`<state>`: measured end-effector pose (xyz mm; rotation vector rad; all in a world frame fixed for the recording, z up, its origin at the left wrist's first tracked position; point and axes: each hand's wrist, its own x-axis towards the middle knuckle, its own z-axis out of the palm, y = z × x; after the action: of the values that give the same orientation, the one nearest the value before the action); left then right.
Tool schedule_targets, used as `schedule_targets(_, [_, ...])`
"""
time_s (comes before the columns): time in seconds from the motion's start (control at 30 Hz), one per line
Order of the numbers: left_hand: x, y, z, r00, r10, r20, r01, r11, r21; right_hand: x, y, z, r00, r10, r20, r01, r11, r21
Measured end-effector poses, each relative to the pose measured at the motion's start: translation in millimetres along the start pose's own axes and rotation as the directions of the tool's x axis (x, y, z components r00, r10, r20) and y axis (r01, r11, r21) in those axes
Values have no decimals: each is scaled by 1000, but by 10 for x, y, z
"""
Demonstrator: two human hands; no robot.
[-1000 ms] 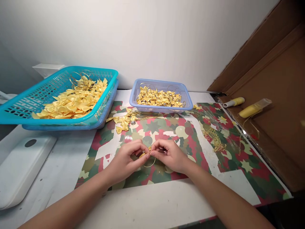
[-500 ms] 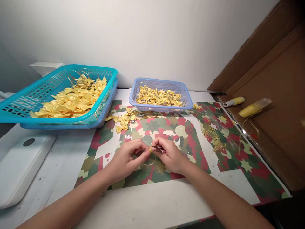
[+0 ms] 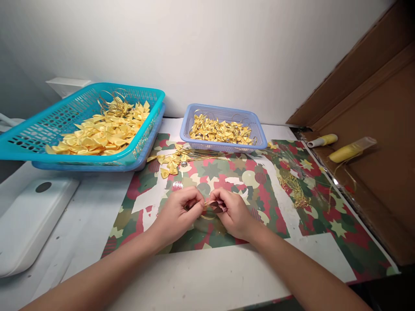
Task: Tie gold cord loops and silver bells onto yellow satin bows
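Wire loop (image 3: 209,217) rides closer to the fingertips! Left hand (image 3: 177,216) pinches it, right hand (image 3: 238,218) clasps a dark strip (image 3: 216,207); this one looks unfinished, bows (image 3: 223,131) heap the small basket (image 3: 223,146), others dot the desk (image 3: 194,280).

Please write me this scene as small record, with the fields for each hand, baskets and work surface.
left hand: pinching a small yellow piece, mostly hidden
right hand: holding a small dark object, kind unclear
teal basket: yellow bows, gold loops
smaller blue basket: yellow bows
patterned sheet: under both hands; loose bows lie on it
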<state>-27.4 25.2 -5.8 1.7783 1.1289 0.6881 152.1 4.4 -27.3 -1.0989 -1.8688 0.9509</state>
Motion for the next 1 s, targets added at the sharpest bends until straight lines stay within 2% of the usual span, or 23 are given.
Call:
schedule_targets(0.13, [12,12,-8,999,10,35,-10,1000,-5,1,6,-6,1000,13,9,-13,1000,-6])
schedule_targets(0.27, [20,8,-40,993,19,115,-16,999,-27,3,15,-6,999,40,-2,-40,999,33])
schedule_targets(0.57, [36,37,-51,994,-28,109,29,1000,-9,2,15,-9,1000,31,3,-31,999,29])
schedule_targets(1.0, [38,6,-100,971,1,240,4,1000,-19,3,3,-2,999,32,9,-32,999,-25])
